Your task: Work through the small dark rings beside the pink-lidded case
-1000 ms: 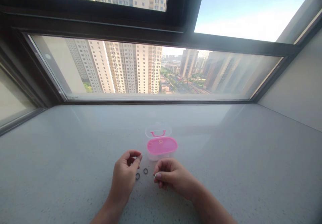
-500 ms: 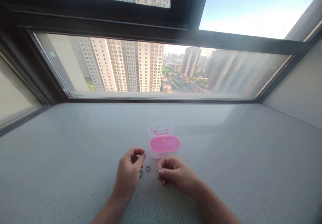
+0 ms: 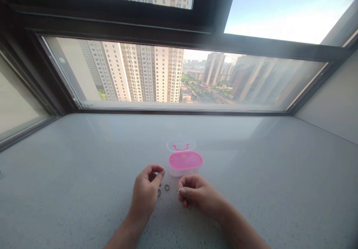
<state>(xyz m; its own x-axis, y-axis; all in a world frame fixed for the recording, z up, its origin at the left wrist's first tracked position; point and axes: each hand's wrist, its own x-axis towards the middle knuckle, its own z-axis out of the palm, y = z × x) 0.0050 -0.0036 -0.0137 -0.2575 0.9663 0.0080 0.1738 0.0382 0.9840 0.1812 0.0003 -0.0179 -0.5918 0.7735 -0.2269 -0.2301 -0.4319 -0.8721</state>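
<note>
Clamped between your right hand's [image 3: 197, 195] thumb and forefinger is a small pale piece [image 3: 179, 191], near the box [image 3: 176, 173]. Your left hand's [image 3: 145, 188] thumb and forefinger tips are close together; I cannot tell whether they hold anything. Dark rings [image 3: 167, 187] lie between. You seem mid-handling; the next move calls for a steady pinch.

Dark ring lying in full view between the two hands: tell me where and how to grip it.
Probably best to pinch opposite outer edges of the dark ring with thumb and forefinger, coming down from above and the near side. It appears to lie flat, its thin band uncovered all round, while the pink-rimmed box stands beyond it.
</note>
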